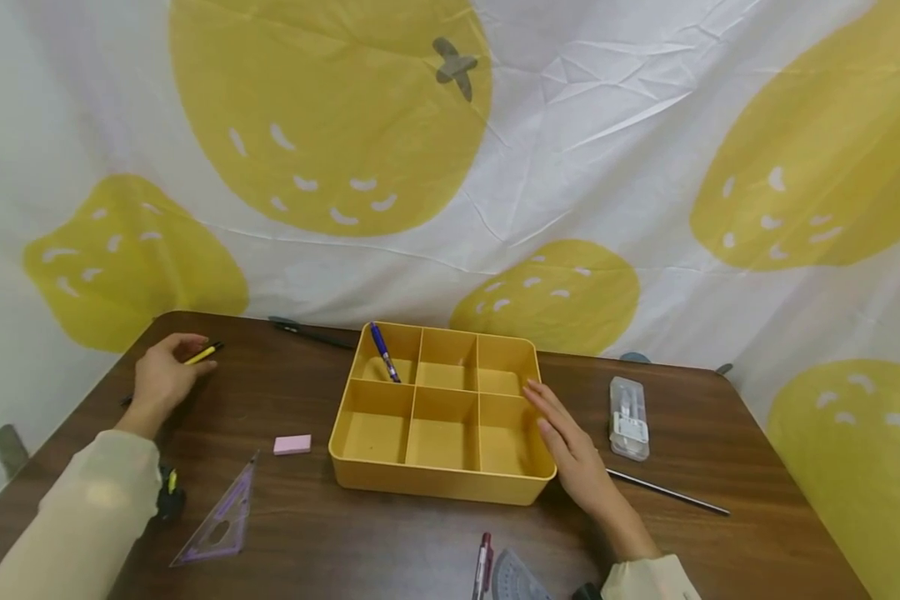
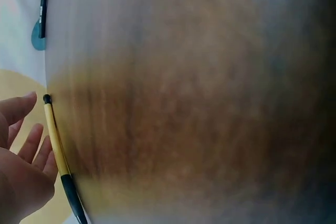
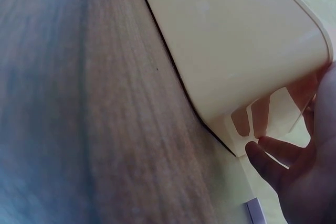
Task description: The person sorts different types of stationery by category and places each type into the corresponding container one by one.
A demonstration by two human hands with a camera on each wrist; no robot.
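My left hand point(image 1: 163, 379) is at the table's left side, over a yellow pen with black ends point(image 1: 204, 353). In the left wrist view the pen point(image 2: 56, 140) lies on the tabletop alongside the spread, loosely bent fingers point(image 2: 32, 142). At the middle of the table stands a yellow six-compartment box point(image 1: 435, 479), a blue pen point(image 1: 383, 352) leaning in its back left compartment. My right hand point(image 1: 573, 454) rests at the box's right wall, its fairly straight fingers against the rim. Fingertips point(image 3: 253, 153) of that hand show close to the outer wall in the right wrist view.
Left of the box are a pink eraser point(image 1: 292, 445) and a purple-edged set square point(image 1: 221, 525). A clear case point(image 1: 628, 419) and thin rod point(image 1: 667, 492) lie right. A red pen point(image 1: 483, 565) and protractor point(image 1: 517, 577) lie in front. A patterned cloth hangs behind.
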